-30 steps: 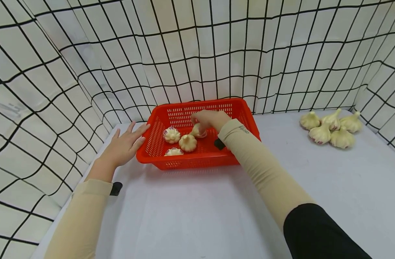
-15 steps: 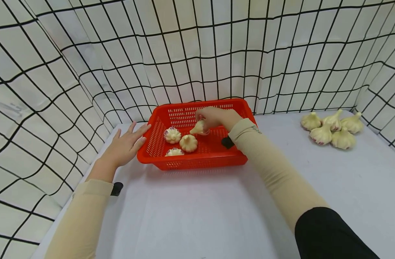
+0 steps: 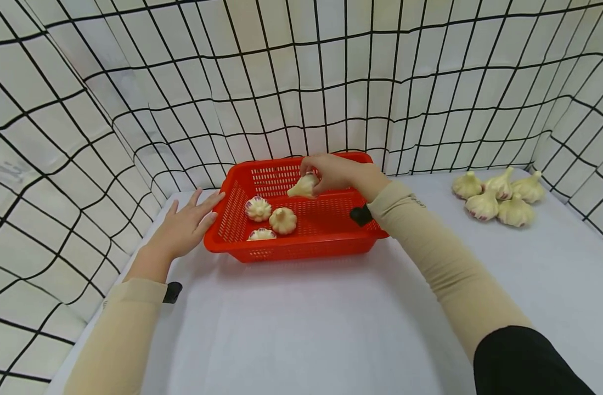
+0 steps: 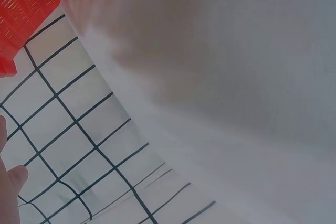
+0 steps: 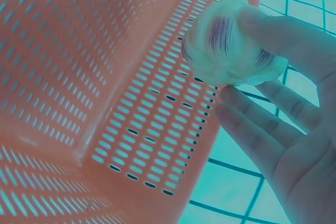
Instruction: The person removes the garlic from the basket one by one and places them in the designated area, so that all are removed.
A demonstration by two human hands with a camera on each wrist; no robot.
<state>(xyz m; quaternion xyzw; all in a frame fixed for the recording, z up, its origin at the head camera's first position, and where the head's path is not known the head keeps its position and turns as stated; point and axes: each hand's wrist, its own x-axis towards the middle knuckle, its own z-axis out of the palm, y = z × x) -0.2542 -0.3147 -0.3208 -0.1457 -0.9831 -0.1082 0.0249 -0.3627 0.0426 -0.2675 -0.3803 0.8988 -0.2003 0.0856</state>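
Observation:
A garlic bulb (image 3: pixel 303 186) is pinched in my right hand (image 3: pixel 338 173), lifted above the floor of the red plastic basket (image 3: pixel 301 251). In the right wrist view, thumb and fingers grip this bulb (image 5: pixel 223 45), which has purple streaks, beside the slotted basket wall (image 5: pixel 152 108). My left hand (image 3: pixel 185 225) lies at the basket's left rim with fingers spread and fairly straight. Only its fingertips (image 4: pixel 16 177) show at the left wrist view's edge. Inside the basket's left half sit three more bulbs: one at the back (image 3: pixel 258 208), one beside it (image 3: pixel 283 220), one partly hidden by the front wall (image 3: pixel 261 235).
Several garlic bulbs (image 3: pixel 499 198) lie clustered on the white tabletop (image 3: pixel 301 323) at the far right. Black netting (image 3: pixel 331 99) over white panels encloses the back and both sides, close behind the basket.
My right hand has raised the garlic bulb off the other bulbs and drawn slightly up and right. My left hand has kept its place at the rim. The head view has shifted slightly.

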